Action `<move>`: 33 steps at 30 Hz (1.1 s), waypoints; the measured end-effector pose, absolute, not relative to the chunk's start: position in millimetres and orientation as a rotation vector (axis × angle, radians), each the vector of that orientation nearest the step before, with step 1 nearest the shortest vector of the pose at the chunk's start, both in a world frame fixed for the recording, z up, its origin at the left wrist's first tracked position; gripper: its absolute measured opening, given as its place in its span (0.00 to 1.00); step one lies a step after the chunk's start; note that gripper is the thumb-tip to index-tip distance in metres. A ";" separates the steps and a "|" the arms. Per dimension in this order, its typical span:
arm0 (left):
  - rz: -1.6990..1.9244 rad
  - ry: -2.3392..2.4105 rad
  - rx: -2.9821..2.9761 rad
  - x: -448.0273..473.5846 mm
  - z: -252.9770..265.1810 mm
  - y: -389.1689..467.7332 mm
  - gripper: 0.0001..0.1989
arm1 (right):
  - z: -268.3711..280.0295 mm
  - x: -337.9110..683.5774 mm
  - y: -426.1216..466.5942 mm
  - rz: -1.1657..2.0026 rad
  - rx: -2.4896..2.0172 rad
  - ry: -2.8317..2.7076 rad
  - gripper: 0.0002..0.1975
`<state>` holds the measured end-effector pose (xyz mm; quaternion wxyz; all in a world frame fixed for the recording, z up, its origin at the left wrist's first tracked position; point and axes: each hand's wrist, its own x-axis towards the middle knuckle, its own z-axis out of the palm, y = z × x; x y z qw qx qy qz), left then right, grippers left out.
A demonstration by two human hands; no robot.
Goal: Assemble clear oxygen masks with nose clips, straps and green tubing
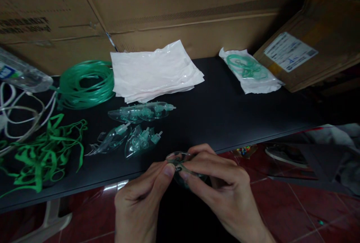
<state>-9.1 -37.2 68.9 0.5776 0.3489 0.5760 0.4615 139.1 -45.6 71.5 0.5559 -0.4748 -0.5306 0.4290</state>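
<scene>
Both hands meet at the table's front edge around a clear plastic oxygen mask [177, 156]. My left hand [149, 188] pinches the mask's left side, its thumb pressed near a small fitting in the middle. My right hand [222, 175] is closed on the right side, thumb and index finger together at that same fitting. Fingers cover much of the mask, so what else they pinch is hard to make out. Just beyond, more clear masks with pale green connectors [143, 138] lie on the table, and a row of nested masks [143, 111] rests behind them.
A tangle of green elastic straps [45, 153] and a coil of green tubing [86, 83] lie left, near a plastic bottle [25, 74] and white cable [36, 111]. White pouches [154, 72] are stacked at the back. A packed pouch [250, 72] sits by a cardboard box [317, 36].
</scene>
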 end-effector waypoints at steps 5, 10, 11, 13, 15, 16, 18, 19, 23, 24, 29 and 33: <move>1.045 1.318 0.766 -10.8 69.3 -38.4 0.04 | 72.5 139.8 -45.1 1.065 -1.100 -1.250 0.16; 0.956 1.340 0.724 -16.1 70.9 -40.2 0.09 | 73.1 139.3 -46.6 1.034 -1.111 -1.288 0.16; 0.933 1.344 0.717 -17.2 71.7 -40.4 0.10 | 72.9 139.2 -47.3 1.027 -1.117 -1.304 0.16; 0.902 1.350 0.703 -18.8 73.7 -41.2 0.11 | 72.7 138.9 -49.1 1.001 -1.124 -1.326 0.16; 0.893 1.361 0.693 -19.7 75.5 -42.5 0.11 | 73.0 138.3 -51.0 0.965 -1.122 -1.349 0.17; 0.892 1.370 0.692 -19.9 76.1 -43.3 0.11 | 73.4 137.9 -51.8 0.942 -1.118 -1.368 0.18; 0.899 1.390 0.698 -20.1 76.5 -45.0 0.10 | 74.7 137.3 -53.2 0.883 -1.116 -1.409 0.19; 0.905 1.401 0.703 -20.2 76.3 -45.7 0.10 | 75.5 137.1 -53.7 0.854 -1.116 -1.429 0.20; 0.919 1.401 0.713 -20.0 74.0 -46.2 0.08 | 77.4 137.8 -54.6 0.796 -1.122 -1.478 0.22; 0.924 1.391 0.707 -19.8 73.3 -45.7 0.08 | 77.5 138.0 -54.5 0.798 -1.123 -1.483 0.22; 0.929 1.352 0.683 -20.3 71.3 -43.6 0.09 | 77.9 135.5 -53.9 0.760 -1.110 -1.458 0.23; 0.922 1.334 0.692 -20.9 72.5 -43.8 0.09 | 77.3 133.8 -55.5 0.713 -1.115 -1.463 0.27</move>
